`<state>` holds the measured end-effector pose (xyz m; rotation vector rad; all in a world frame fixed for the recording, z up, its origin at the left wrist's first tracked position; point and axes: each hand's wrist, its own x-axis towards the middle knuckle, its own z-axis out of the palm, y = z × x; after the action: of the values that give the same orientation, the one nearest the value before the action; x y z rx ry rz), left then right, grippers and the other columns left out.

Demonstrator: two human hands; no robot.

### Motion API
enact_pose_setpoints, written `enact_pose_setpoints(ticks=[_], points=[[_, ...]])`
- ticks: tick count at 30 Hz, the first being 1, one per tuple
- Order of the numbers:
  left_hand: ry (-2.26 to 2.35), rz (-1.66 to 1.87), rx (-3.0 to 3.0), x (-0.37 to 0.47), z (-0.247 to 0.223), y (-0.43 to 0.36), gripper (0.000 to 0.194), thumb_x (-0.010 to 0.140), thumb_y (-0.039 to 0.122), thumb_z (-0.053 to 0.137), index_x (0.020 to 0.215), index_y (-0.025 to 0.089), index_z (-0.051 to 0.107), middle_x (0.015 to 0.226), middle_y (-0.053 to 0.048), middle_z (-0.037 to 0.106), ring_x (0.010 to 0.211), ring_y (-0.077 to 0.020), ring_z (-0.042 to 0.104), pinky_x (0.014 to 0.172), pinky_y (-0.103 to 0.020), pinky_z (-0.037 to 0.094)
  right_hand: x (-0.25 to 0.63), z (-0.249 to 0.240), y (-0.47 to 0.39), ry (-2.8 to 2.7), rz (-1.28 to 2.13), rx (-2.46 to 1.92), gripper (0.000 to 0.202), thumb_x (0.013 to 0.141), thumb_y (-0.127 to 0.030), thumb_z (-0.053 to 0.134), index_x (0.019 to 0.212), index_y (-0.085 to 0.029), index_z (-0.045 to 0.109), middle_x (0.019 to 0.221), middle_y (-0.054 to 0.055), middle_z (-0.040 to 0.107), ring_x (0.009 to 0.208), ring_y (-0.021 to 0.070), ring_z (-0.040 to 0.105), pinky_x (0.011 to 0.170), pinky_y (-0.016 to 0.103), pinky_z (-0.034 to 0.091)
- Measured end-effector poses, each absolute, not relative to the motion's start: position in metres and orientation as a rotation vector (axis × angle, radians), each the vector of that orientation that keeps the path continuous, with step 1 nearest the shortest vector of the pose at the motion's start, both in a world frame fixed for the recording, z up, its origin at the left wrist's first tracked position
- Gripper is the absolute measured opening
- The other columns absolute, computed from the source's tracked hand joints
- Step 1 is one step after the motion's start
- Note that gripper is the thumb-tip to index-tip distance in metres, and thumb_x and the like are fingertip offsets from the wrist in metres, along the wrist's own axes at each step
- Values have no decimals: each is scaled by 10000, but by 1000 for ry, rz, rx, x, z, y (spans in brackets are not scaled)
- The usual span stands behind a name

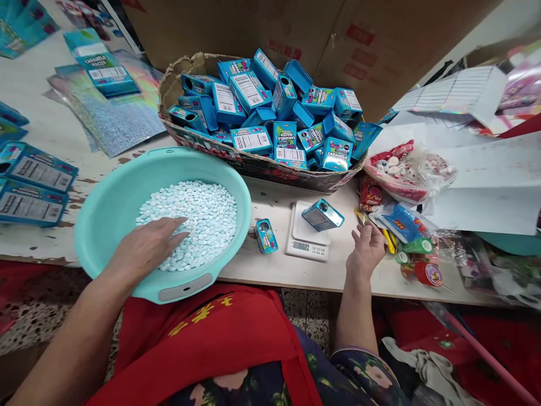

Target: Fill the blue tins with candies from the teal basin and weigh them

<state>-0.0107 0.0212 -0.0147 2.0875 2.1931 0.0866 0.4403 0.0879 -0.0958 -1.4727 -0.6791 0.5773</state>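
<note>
My left hand (pixel 154 242) lies over the small pale round candies (pixel 207 214) inside a turquoise basin (pixel 105 192), thumb and index finger apart; its other fingers are partly hidden. On the white kitchen scale (pixel 306 231) a blue candy tin (pixel 323 215) rests tilted, with a round hole in its top. Another blue tin (pixel 266 235) lies on the table between basin and scale. To the right of the scale is my right hand (pixel 367 245), its fingers loosely bent and apart. A yellow-handled tool (pixel 389 241) lies right beside it, partly covered.
Behind the basin and scale, a cut-down cardboard box (pixel 253 163) is heaped with blue tins. More tins (pixel 36 180) stand at the left, near shiny holographic sheets (pixel 118 113). Bagged sweets (pixel 409 169), tape rolls (pixel 420 246) and white paper (pixel 486 186) crowd the right side.
</note>
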Motion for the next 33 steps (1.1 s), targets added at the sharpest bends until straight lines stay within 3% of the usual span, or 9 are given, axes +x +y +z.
enact_pose_setpoints(ticks=[4,9,12,17,21,24,27,30,33], points=[[2154,-231,2170,-14,-16,22,461,955,424,382,1322,190,537,1221,-115,658,1053,-296,631,816,-370,493,434,-95,93,-733,627,-1455,508,789,-583,604,1095,-178,586,1158,86,606,1036,196,627,892,392,518],[2150,-223,2134,-13,-15,21,479,964,438,351,1334,195,535,1249,-111,648,1097,-296,619,865,-377,486,421,-94,99,-857,672,-1420,545,765,-566,627,1127,-161,592,1188,118,610,1088,223,607,934,414,489],[2145,-177,2088,-11,-16,20,490,956,439,350,1335,204,551,1251,-123,646,1111,-316,618,870,-397,489,410,-97,104,-947,731,-1423,659,662,-506,741,1188,-147,572,1199,128,614,1113,232,591,959,402,473],[2143,-96,2058,-11,-21,21,456,942,399,402,1305,188,581,1245,-141,645,1143,-322,606,925,-426,480,398,-98,112,-989,810,-1598,641,501,-480,845,1000,-128,649,897,74,696,812,220,639,822,416,519],[2114,315,2057,-2,-10,22,431,912,314,506,1325,201,551,1308,-122,612,1198,-281,575,1022,-424,441,385,-72,115,-1057,723,-1574,553,478,-486,860,872,-141,685,793,49,696,724,218,627,795,436,522],[1892,816,2013,14,13,25,591,851,326,629,1410,257,452,1424,-98,519,1308,-265,486,1092,-427,392,347,-32,117,-1286,704,-1402,522,514,-468,862,915,-174,705,838,52,703,757,229,638,792,422,526],[1567,1141,1842,30,37,29,777,749,352,753,1438,291,399,1420,-94,514,1276,-269,510,1049,-417,434,279,18,113,-1635,989,-1048,451,584,-436,847,950,-225,690,852,31,696,737,209,643,722,365,543],[1475,1409,1614,24,50,25,563,721,358,778,1230,234,572,1164,-74,647,1045,-234,618,916,-354,496,198,56,110,-1907,1219,-658,398,642,-428,824,954,-235,670,883,18,677,790,195,644,779,362,543],[1653,1663,1351,-14,48,12,385,710,361,784,1011,190,616,928,-31,657,866,-184,616,797,-287,496,121,71,121,-2038,1275,-381,425,666,-424,814,1014,-238,655,1003,31,660,944,213,632,875,391,523]])
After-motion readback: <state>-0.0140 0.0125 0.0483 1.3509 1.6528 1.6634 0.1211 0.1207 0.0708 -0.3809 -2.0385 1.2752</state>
